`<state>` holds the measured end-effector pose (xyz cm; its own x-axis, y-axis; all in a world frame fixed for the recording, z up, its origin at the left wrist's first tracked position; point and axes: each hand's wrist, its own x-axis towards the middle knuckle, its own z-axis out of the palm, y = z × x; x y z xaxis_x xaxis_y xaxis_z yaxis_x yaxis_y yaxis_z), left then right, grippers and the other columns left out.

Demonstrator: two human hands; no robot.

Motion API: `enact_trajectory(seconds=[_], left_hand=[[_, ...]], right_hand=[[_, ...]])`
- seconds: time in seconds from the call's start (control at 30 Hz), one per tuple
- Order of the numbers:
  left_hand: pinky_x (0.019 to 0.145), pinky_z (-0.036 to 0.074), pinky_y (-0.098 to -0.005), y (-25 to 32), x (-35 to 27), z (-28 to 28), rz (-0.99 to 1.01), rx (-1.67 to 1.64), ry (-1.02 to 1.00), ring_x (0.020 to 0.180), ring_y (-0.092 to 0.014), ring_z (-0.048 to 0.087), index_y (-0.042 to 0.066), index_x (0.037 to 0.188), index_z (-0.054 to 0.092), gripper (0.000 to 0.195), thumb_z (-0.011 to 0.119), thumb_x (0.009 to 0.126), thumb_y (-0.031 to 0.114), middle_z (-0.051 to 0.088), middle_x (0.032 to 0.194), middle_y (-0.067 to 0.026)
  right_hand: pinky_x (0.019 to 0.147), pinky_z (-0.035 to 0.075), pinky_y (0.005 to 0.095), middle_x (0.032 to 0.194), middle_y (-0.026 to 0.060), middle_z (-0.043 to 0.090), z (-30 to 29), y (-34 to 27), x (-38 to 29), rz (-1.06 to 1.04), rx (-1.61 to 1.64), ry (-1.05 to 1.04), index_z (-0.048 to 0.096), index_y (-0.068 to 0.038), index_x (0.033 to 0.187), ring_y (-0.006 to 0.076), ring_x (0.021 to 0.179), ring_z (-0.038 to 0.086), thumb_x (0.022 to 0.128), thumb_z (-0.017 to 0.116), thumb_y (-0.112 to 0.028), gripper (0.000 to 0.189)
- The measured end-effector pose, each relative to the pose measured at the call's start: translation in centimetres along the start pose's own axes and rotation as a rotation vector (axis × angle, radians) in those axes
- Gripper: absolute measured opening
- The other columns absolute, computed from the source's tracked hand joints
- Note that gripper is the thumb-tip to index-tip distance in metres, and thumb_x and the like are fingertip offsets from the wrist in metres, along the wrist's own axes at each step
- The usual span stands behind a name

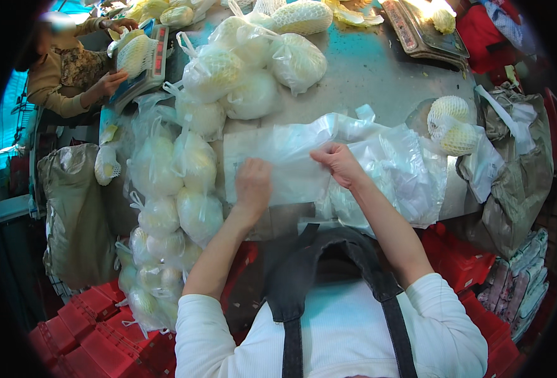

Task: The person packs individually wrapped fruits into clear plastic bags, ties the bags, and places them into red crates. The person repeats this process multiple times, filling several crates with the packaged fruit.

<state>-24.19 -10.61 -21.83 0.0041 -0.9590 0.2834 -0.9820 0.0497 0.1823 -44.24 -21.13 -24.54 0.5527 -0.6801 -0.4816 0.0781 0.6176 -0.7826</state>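
Observation:
A translucent plastic bag (290, 182) lies flat across the table in front of me. My right hand (337, 160) pinches the bag's film between thumb and fingers. Blurred by motion, my left hand (254, 182) is curled over the bag's left part; whether it grips the film cannot be told. More loose clear bags (382, 165) are heaped to the right, partly under my right forearm. Left of my left hand stand rows of tied bags (195, 163) with pale, cabbage-like heads inside, and more filled bags (254, 94) sit beyond.
Another person (65, 75) at the far left handles a net-wrapped head (136, 54) at a scale (159, 56). A second scale (429, 33) stands at the far right. Net-wrapped produce (453, 125) sits near the right edge. Red crates (113, 349) stand below the table, and a grey sack (77, 212) hangs left.

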Motion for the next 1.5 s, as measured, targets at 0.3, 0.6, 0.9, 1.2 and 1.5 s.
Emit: enact_trajectory(seconds=[0.3,0.6,0.9,1.2,1.5], left_hand=[[0.066,0.044,-0.0352,-7.5,-5.2,7.2,-0.153,0.454,-0.453,0.082,-0.023,0.055,0.009,0.075,0.061,0.008,0.054,0.071,0.009,0.058,0.079,-0.0062],[0.073,0.043,-0.0376,2.9,5.8,-0.1,-0.251,-0.217,0.019,0.090,-0.028,0.050,0.002,0.104,0.049,0.043,0.069,0.070,0.019,0.052,0.093,-0.0146],[0.049,0.036,-0.0324,7.5,11.8,-0.9,-0.252,-0.625,0.300,0.049,-0.016,0.045,0.000,0.060,0.047,0.026,0.062,0.076,0.014,0.043,0.053,-0.0117],[0.083,0.042,-0.0327,10.1,11.3,-4.7,-0.149,-0.789,0.269,0.102,-0.023,0.049,0.006,0.126,0.040,0.066,0.071,0.068,0.019,0.049,0.115,-0.0104],[0.050,0.042,-0.0390,6.8,17.0,-2.2,-0.306,-0.356,0.041,0.053,-0.032,0.053,0.005,0.076,0.045,0.020,0.063,0.078,0.013,0.053,0.059,-0.0110]], right_hand=[[0.057,0.042,0.0179,0.074,0.0025,0.063,-7.9,-9.3,-5.2,-0.539,-0.126,0.428,0.065,-0.001,0.082,0.0054,0.062,0.054,0.076,0.068,-0.007,0.009],[0.056,0.042,0.0238,0.063,0.0009,0.057,-3.5,-14.6,-9.7,-0.543,-0.687,0.479,0.060,0.003,0.082,0.0083,0.060,0.050,0.079,0.064,-0.009,0.013],[0.053,0.045,0.0225,0.068,0.0038,0.057,-6.4,-14.5,-7.2,-0.348,-0.057,0.388,0.050,-0.007,0.073,0.0138,0.059,0.055,0.078,0.059,0.000,0.013],[0.046,0.027,0.0157,0.064,-0.0067,0.042,-2.1,-15.1,-5.8,-0.563,-0.369,0.434,0.044,-0.010,0.074,-0.0014,0.055,0.035,0.083,0.060,-0.008,0.018],[0.059,0.046,0.0328,0.072,0.0098,0.055,-9.1,-18.1,-3.0,-0.742,-1.884,0.866,0.048,-0.003,0.085,0.0187,0.064,0.056,0.074,0.062,-0.001,0.018]])
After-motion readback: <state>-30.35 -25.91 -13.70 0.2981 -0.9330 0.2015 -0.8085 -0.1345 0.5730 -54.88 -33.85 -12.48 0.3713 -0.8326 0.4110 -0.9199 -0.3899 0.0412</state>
